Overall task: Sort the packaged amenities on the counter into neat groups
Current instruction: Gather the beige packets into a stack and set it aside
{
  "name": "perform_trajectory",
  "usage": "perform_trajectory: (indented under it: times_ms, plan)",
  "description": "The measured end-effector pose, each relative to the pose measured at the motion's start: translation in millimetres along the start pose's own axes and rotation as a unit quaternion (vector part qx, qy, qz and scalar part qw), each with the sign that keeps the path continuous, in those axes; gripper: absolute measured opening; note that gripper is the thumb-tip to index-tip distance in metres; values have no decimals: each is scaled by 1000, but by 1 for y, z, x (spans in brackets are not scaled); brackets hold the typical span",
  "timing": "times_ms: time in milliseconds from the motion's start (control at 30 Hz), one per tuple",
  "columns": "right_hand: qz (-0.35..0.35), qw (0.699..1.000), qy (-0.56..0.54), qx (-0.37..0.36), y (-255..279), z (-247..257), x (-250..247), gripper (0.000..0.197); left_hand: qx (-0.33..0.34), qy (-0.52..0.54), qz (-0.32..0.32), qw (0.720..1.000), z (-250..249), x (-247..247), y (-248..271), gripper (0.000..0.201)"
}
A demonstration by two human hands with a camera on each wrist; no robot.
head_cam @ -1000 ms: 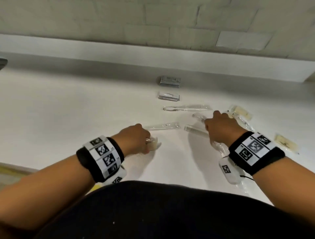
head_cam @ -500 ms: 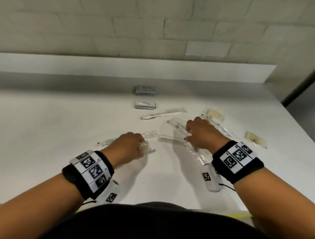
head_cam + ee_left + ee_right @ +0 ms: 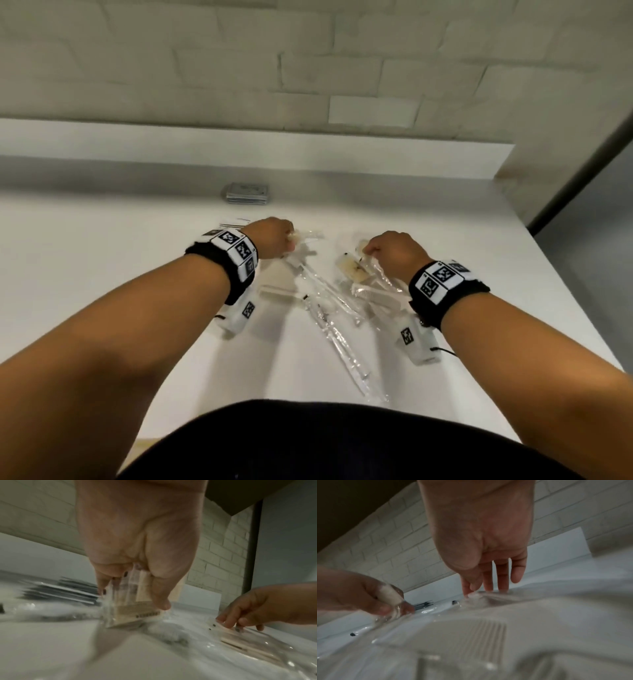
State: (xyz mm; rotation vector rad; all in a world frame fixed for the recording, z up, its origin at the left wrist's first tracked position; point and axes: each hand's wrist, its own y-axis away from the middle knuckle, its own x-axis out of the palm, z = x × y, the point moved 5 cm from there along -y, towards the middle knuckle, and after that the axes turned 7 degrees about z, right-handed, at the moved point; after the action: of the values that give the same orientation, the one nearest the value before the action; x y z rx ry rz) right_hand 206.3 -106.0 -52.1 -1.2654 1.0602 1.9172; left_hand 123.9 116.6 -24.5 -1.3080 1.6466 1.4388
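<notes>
My left hand pinches a clear packet with a beige card inside, its lower edge on the white counter; in the right wrist view the same hand grips it. My right hand points its fingers down, and thumb and forefinger pinch the raised edge of a clear beige-filled packet. Between my hands lie long clear toothbrush packets in a crossed heap. A wrapped comb lies under my left wrist, another comb by my right wrist.
A stack of grey sachets sits near the back wall, with a white sachet just in front of it, partly behind my left wrist. The counter's right edge runs close to my right arm. A low white upstand backs the counter.
Both hands have moved away from me toward the sachets. The left hand now holds a beige-card packet, the right has shifted onto a beige packet, and toothbrush packets lie heaped between them.
</notes>
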Motion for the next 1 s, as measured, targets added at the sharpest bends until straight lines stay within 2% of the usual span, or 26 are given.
perform_trajectory:
  times_ms: [67,167,233,300,400,467,533,633,733,800,900,1000]
  plan:
    - [3,1000,4,-2,1,-9,2,27,-23,-16,21,999,-11,11,-3,33]
    - [-4,999,46,0,1,-21,0,6,-21,-37,26,999,-14,24,0,24]
    - [12,1000,24,16,-3,-30,2,30,-18,-39,54,998,-14,29,9,19]
    - [37,998,-25,38,-7,-36,3,43,-1,-43,80,996,-21,26,21,17]
    - [69,997,-22,8,-9,-40,-5,37,22,-30,60,998,-43,6,31,24]
    - [54,998,-32,-4,-2,-49,-23,34,50,26,55,997,-66,-6,30,25]
    - [47,999,-13,3,10,-65,-42,35,82,47,78,992,-91,-8,21,24]
    - [133,989,64,23,38,-92,-50,30,108,-27,112,987,-123,4,-3,30]
    - [206,971,121,17,61,-113,-36,19,121,-156,166,966,-139,28,-23,18]
    - [218,969,112,18,68,-124,-23,19,120,-230,166,951,-143,38,-26,30]
    - [187,977,93,38,73,-127,-9,22,81,-220,145,961,-143,49,-24,56]
    - [151,983,79,71,73,-124,4,41,55,-173,147,972,-142,60,-19,65]
